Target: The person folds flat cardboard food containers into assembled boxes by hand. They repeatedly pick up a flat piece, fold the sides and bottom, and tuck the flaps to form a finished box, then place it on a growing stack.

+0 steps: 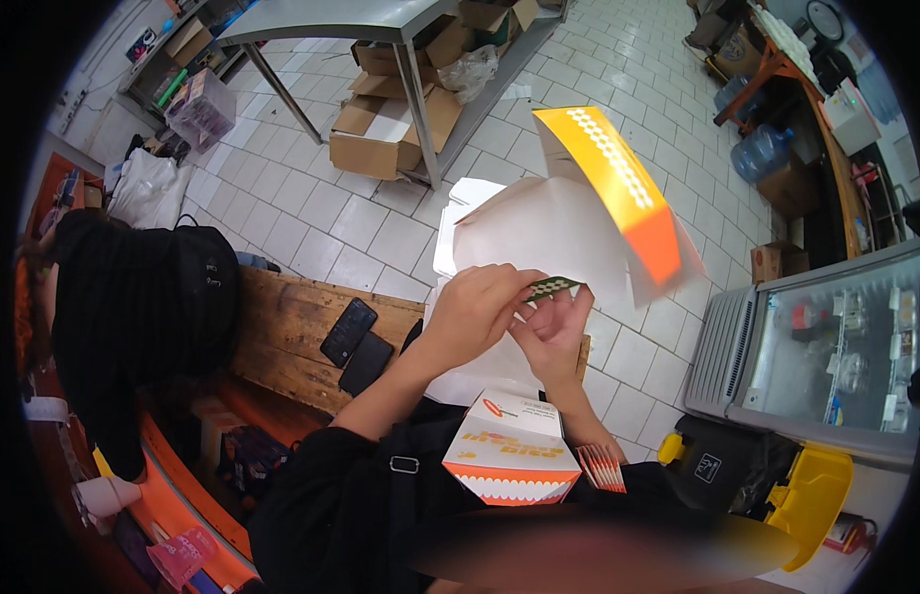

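Note:
I hold a partly folded paper carton [618,163], white inside with a yellow and orange outer panel, over a white sheet-like stack near the bench. My left hand [477,315] pinches its green-and-white checked flap [552,287] from the left. Touching the same flap from the right, my right hand [556,335] has its thumb and fingers bent around the edge. The flap hides some fingertips. In my lap rests another carton [514,444], white with an orange scalloped end. Several thin orange-edged card pieces [603,468] stand beside it.
On the wooden bench [282,322] to my left lie two dark phones [351,337]. A person in black [143,307] leans over at the far left. A steel table [341,22] stands ahead, with cardboard boxes beneath. At right are a glass-door fridge [826,346] and a yellow-lidded bin [811,500].

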The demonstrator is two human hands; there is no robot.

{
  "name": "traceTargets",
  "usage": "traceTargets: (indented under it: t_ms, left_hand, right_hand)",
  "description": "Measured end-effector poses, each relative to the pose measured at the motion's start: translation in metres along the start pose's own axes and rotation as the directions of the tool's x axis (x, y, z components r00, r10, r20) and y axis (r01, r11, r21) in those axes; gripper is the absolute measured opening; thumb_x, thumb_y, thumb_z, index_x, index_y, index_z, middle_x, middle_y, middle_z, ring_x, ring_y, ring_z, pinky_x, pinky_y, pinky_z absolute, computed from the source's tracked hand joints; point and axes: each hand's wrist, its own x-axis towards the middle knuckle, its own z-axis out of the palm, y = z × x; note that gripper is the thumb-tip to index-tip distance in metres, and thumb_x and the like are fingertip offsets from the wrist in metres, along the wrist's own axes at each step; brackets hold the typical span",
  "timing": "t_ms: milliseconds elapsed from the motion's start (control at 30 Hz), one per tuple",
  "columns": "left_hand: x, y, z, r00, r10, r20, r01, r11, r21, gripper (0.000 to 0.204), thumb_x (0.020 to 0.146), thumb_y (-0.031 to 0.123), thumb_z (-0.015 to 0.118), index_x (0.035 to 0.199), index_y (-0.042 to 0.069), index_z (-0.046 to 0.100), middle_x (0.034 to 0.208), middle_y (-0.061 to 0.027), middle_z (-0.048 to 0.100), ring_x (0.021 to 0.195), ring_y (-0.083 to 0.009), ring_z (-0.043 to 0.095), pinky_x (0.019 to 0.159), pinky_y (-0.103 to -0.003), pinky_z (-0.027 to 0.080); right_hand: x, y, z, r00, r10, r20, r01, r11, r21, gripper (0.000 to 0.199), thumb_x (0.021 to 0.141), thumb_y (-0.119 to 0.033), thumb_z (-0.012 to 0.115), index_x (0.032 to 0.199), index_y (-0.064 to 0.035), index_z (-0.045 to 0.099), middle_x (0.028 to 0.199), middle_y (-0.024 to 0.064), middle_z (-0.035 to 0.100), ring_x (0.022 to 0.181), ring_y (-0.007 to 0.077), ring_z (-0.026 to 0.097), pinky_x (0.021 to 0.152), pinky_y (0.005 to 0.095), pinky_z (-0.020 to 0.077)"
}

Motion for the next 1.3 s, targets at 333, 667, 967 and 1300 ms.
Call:
traceTargets:
  t_ms: [333, 667, 967, 1300]
  left_hand:
    - [-0.023, -0.011, -0.024, 0.976, 0.128, 0.174, -0.196, 0.867, 0.458, 0.025, 0.072, 0.007, 0.060, 0.095, 0.014, 0.066, 0.071, 0.0011, 0.051, 0.070, -0.0162, 0.053, 0.067, -0.031, 0.040]
    - [-0.043, -0.031, -0.039, 0.941, 0.090, 0.327, -0.192, 0.936, 0.294, 0.019, 0.079, 0.011, 0.053, 0.096, 0.009, 0.061, 0.089, -0.0047, 0.059, 0.088, -0.0217, 0.058, 0.075, -0.036, 0.044]
    - [-0.047, -0.023, -0.033, 0.928, 0.262, 0.265, -0.293, 0.952, 0.088, 0.023, 0.081, 0.019, 0.058, 0.099, 0.005, 0.055, 0.090, -0.0111, 0.056, 0.089, -0.0267, 0.056, 0.075, -0.039, 0.045]
    - [-0.038, -0.043, -0.035, 0.863, 0.484, 0.147, -0.504, 0.798, 0.331, 0.018, 0.071, 0.025, 0.067, 0.078, 0.011, 0.057, 0.084, -0.0052, 0.061, 0.079, -0.0259, 0.059, 0.067, -0.037, 0.047]
  right_hand:
    - [0.011, -0.008, 0.003, 0.797, 0.104, -0.595, -0.036, 0.991, 0.125, 0.039, 0.095, -0.017, 0.048, 0.129, -0.0031, 0.034, 0.117, 0.0089, 0.052, 0.101, 0.0158, 0.057, 0.082, 0.0344, 0.0511]
    - [-0.004, 0.007, -0.008, 0.826, 0.085, -0.558, -0.160, 0.983, -0.087, 0.029, 0.095, -0.022, 0.051, 0.113, 0.0002, 0.050, 0.093, 0.0059, 0.058, 0.076, 0.0136, 0.058, 0.066, 0.0265, 0.0498]
    - [0.007, -0.010, 0.022, 0.887, 0.239, -0.396, -0.264, 0.964, -0.010, 0.039, 0.097, -0.030, 0.045, 0.119, 0.0028, 0.049, 0.100, 0.0145, 0.059, 0.084, 0.0183, 0.060, 0.070, 0.0249, 0.0511]
    - [0.006, -0.012, 0.023, 0.921, 0.248, -0.300, -0.285, 0.955, -0.087, 0.024, 0.094, -0.023, 0.052, 0.096, 0.0007, 0.049, 0.097, 0.0130, 0.059, 0.080, 0.0186, 0.063, 0.073, 0.0231, 0.0530]
